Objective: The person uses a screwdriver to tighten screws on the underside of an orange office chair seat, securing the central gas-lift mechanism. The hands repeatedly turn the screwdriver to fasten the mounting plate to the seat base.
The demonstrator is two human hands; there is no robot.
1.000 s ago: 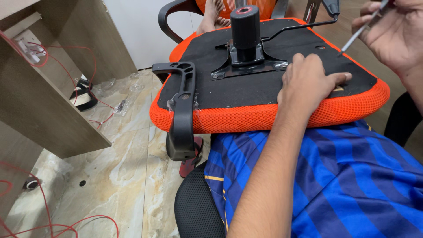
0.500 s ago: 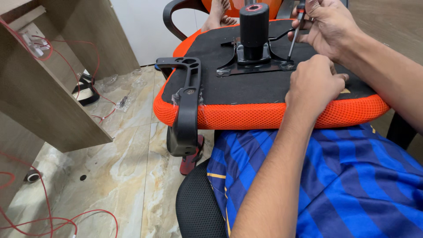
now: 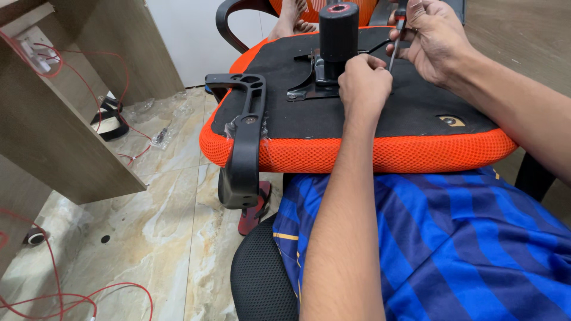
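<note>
An upturned orange mesh chair seat (image 3: pixel 357 156) lies across my lap, its black underside facing up. A black cylinder (image 3: pixel 339 30) stands on the metal mechanism plate (image 3: pixel 306 90) at the seat's middle. My right hand (image 3: pixel 433 38) grips a screwdriver (image 3: pixel 394 52) held nearly upright, tip down beside the plate. My left hand (image 3: pixel 364 80) is curled with its fingertips at the plate's right edge, close to the screwdriver tip; what they pinch is hidden. A black armrest (image 3: pixel 245 137) is fixed to the seat's left side and hangs over its edge.
Another person's bare foot (image 3: pixel 292 18) shows behind the seat. A wooden desk panel (image 3: pixel 53 137) stands at left with red wires (image 3: pixel 89 297) trailing over the marble floor. A red slipper (image 3: pixel 253 208) lies under the seat. The black mesh chair (image 3: pixel 262 279) I sit on shows below.
My right hand has brought the screwdriver in from the far right to the mechanism. My left hand left the flat of the seat and moved up to the plate.
</note>
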